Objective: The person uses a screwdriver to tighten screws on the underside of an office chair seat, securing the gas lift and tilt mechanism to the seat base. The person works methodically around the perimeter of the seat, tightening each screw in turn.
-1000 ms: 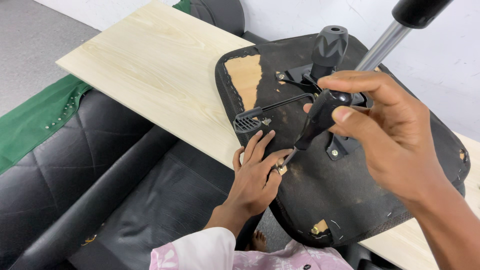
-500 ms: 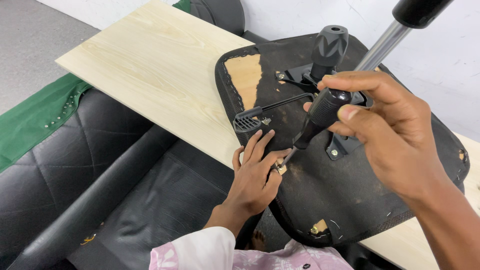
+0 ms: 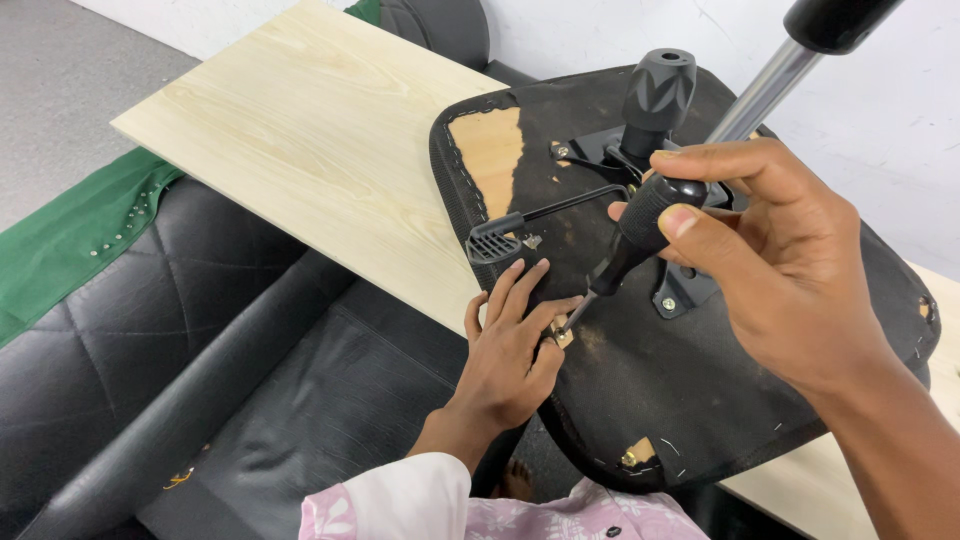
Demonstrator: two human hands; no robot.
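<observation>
At the far left lies a strip of green cloth (image 3: 75, 240) on a black quilted cushion (image 3: 130, 350), with a second black padded piece (image 3: 300, 420) nearer the camera. Above them a pale wooden board (image 3: 300, 150) runs from far left to near right, and the upturned chair seat (image 3: 700, 390) rests on it, its black underside cloth facing up with a torn patch showing bare wood.

The left hand (image 3: 510, 345) lies flat on the seat's near-left rim, fingers spread and loosely curled around a small brass-coloured fitting (image 3: 558, 335) that it pins down; it grips nothing else. The right hand (image 3: 770, 270) is closed around the black handle of a screwdriver (image 3: 630, 245), whose tip meets the fitting just beside the left fingertips.

The likely trouble is a slip: the tip sits touching distance from the left fingers, so a skid off the fitting under pressure could jab them or tear the cloth further. The seat overhangs the board's near edge, so hard downward force could tip it.

To the right, the black lever (image 3: 530, 225), the ribbed knob (image 3: 657, 95) and the slanting metal column (image 3: 760, 95) crowd the far side of the right hand, leaving little room to swing the handle there. Open room lies toward the near right of the seat.
</observation>
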